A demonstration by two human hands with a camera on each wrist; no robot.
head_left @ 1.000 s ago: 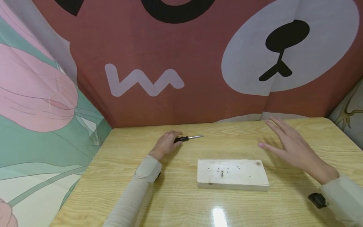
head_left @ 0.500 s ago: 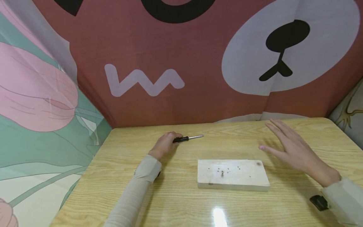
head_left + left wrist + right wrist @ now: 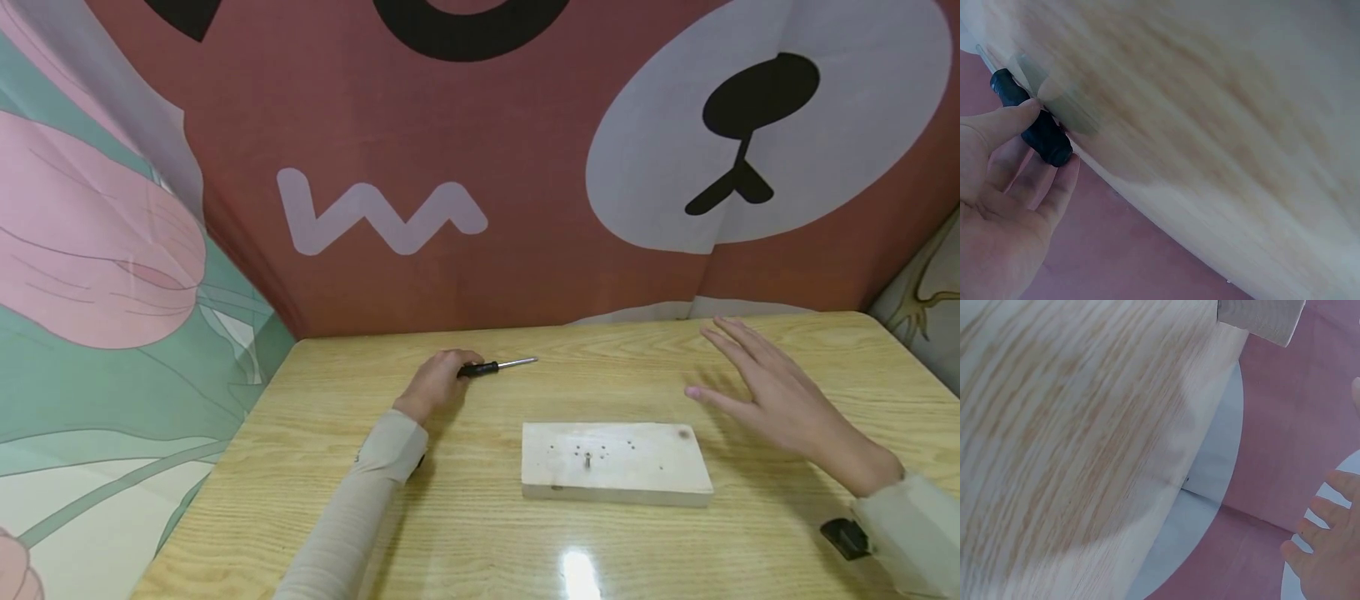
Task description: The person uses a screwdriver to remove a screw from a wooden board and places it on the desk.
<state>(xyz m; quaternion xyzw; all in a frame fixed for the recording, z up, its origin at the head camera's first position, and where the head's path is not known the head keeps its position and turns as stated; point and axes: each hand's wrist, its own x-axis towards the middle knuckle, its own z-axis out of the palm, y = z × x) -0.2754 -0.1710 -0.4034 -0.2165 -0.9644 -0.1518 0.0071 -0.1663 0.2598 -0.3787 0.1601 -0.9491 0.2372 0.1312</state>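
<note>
Clamped left grip (image 3: 437,383) on screwdriver (image 3: 480,369), beyond and left of block (image 3: 630,475).
Spread right grip (image 3: 787,412) apart, empty, right of block; had screw (image 3: 588,461) standing in block, apparently not driven home.

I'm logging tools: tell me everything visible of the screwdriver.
The screwdriver has a black handle that looks like plastic or rubber and a thin, silvery, metal-looking shaft. The left hand grips the handle, covering part of it. In the head view the tool is beyond the wooden block, mostly to its left and apart from it, shaft pointing right. The tip's shape is too small to tell; whether it touches the tabletop is unclear.
</note>
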